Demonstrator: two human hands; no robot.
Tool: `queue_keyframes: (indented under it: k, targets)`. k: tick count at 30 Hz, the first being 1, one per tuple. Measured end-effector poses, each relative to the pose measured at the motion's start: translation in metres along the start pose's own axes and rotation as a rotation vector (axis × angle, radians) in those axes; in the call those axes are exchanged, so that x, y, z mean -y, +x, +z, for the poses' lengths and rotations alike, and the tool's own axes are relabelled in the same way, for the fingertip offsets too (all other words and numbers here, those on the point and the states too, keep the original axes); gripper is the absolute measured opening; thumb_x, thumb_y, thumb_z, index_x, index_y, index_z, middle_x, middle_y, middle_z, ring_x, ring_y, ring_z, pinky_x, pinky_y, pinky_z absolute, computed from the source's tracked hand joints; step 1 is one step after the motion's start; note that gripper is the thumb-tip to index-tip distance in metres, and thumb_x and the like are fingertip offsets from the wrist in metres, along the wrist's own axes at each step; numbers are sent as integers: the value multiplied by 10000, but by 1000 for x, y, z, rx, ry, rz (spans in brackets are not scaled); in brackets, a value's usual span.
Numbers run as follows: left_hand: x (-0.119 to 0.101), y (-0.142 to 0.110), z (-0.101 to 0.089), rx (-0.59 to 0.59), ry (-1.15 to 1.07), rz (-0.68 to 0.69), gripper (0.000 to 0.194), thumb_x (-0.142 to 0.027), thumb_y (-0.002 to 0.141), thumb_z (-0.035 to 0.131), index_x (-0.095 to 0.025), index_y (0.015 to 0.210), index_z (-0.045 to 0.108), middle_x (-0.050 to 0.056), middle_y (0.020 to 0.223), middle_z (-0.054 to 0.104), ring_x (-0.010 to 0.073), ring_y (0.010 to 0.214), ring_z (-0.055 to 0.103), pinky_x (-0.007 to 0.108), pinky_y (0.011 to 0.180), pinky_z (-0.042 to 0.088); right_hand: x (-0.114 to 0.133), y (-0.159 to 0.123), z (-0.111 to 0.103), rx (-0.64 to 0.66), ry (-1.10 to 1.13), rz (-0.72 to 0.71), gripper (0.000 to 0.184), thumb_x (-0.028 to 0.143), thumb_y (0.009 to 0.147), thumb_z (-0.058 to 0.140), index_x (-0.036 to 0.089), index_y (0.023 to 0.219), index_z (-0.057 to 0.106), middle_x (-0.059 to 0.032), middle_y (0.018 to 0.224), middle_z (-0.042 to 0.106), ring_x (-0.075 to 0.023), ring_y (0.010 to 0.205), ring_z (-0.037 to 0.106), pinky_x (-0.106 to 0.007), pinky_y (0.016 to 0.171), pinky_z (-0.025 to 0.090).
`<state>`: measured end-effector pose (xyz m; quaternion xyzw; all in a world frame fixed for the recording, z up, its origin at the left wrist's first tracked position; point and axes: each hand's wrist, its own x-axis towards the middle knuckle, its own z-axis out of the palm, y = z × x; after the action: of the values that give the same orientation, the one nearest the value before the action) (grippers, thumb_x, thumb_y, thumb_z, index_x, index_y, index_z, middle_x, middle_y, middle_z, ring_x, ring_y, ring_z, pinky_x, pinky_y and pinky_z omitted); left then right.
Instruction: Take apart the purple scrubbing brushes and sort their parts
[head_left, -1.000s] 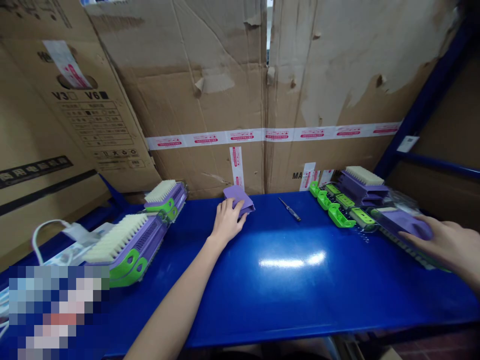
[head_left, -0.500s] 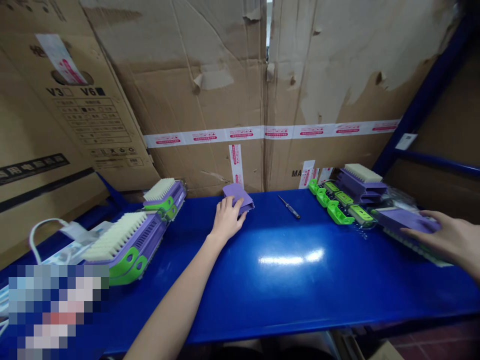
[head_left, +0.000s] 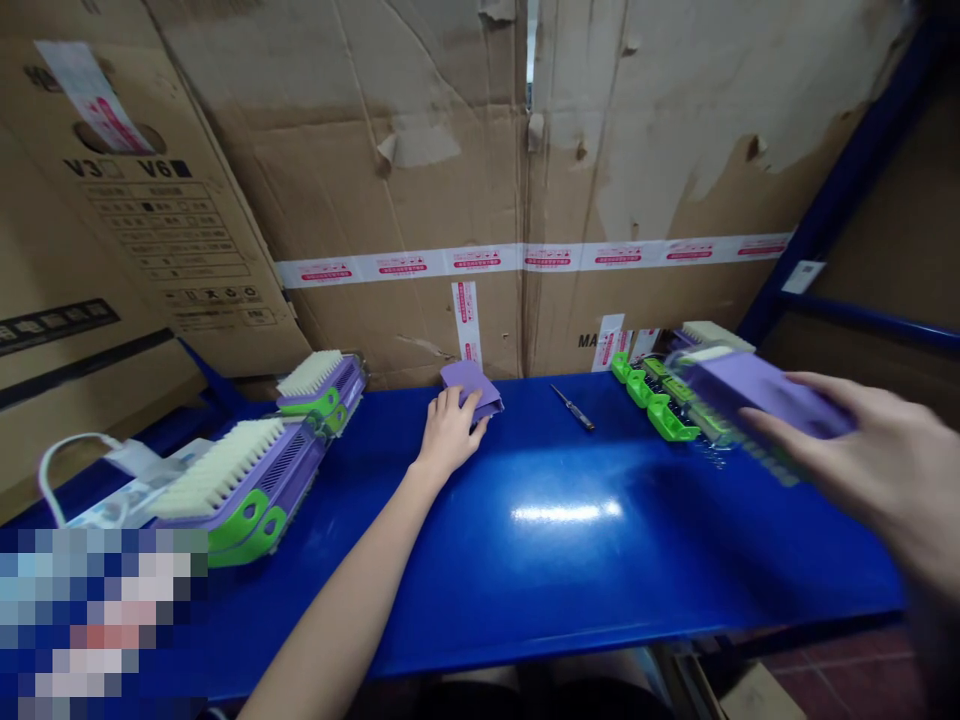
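Note:
At the back middle of the blue table, my left hand (head_left: pixel 450 432) has its fingers and thumb around a small purple plastic housing (head_left: pixel 471 378), which rests on the surface. My right hand (head_left: pixel 874 450) grips a purple brush body (head_left: pixel 780 395) above the table's right side. Pale bristles seem to show along its underside, blurred by motion. Beyond it, bright green plastic end pieces (head_left: pixel 671 420) lie in a row beside green-topped parts (head_left: pixel 654 370), partly hidden by the held piece. A slim screwdriver (head_left: pixel 574 408) lies between my hands.
Purple and green brushes with white bristles (head_left: pixel 225 470) stand on the left, a smaller stack (head_left: pixel 319 385) behind them. A white power strip with a cable (head_left: pixel 135 460) is at the far left. Cardboard (head_left: pixel 405 190) walls the back; a blue post (head_left: pixel 832 180) rises at right.
My right hand has lifted the purple brush body off the table and moved it left and up. My left hand stays on the purple housing. The view has shifted slightly.

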<state>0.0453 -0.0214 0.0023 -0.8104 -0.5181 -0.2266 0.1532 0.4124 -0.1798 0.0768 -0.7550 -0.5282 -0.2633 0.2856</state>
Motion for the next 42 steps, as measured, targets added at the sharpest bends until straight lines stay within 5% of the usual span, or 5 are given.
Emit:
queue_keyframes:
  k: [9,16,24,34,42]
  targets:
    - [4,2,-2,-76,-32,-208,442,-475,796,581,-134,1071,526,189,1218,491,338,1188,455,469,992,357,134,-31,40,335,240,-272,428,464,812,564,226,1161,625,-96,1096,637,-267,973,551,-369,801,424]
    - [10,1,1,91,-131,-318,462,-366,864,477,-159,1270,403,177,1281,514,296,1038,598,396,837,469,179,-25,67,459,76,-263,421,460,825,552,219,1169,572,-134,1105,582,-304,1000,506,-384,759,391]
    - [9,0,-20,-154,-176,-26,274,-311,875,369,-169,918,600,95,934,693,231,901,622,464,1022,293,207,-3,105,350,251,-233,452,459,898,443,148,1212,537,-176,1211,543,-312,1120,475,-458,917,360]
    - [26,0,-14,-277,-219,-111,384,-346,943,256,-187,815,582,67,772,668,210,756,599,328,732,374,213,-23,62,639,497,-758,528,520,828,559,204,1250,578,-151,1330,506,-292,1186,499,-432,962,407]
    - [31,2,-11,-64,-148,-242,363,-397,944,315,-203,824,597,40,709,645,206,760,610,303,696,370,100,-80,10,611,366,-517,465,484,864,476,330,1297,545,-83,1375,492,-287,1159,553,-453,939,476]
